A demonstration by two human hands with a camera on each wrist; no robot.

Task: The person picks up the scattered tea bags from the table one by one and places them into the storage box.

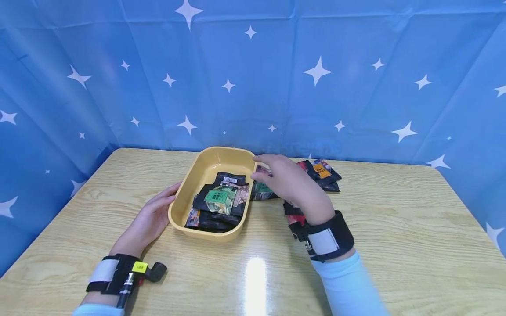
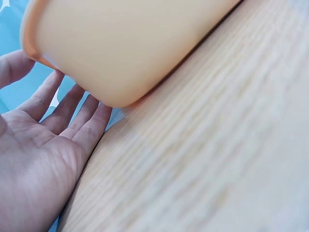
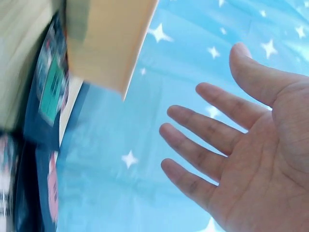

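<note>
A yellow oval-cornered plastic bin (image 1: 229,159) stands on the wooden table, holding several black packets with colourful labels; a packet with a green label (image 1: 219,196) lies uppermost. My left hand (image 1: 156,215) is at the bin's left side, and in the left wrist view its outstretched fingertips touch the outer wall (image 2: 120,48). Above the bin's right rim is my right hand (image 1: 290,180), fingers spread and palm bare in the right wrist view. Beneath it, partly hidden, a green-labelled packet (image 1: 262,189) lies on the table beside the bin.
More packets lie right of the bin, among them one with an orange label (image 1: 322,170) toward the table's back edge. A red packet (image 1: 295,219) is mostly hidden under the right wrist. A blue curtain (image 1: 276,87) with white stars hangs behind the table.
</note>
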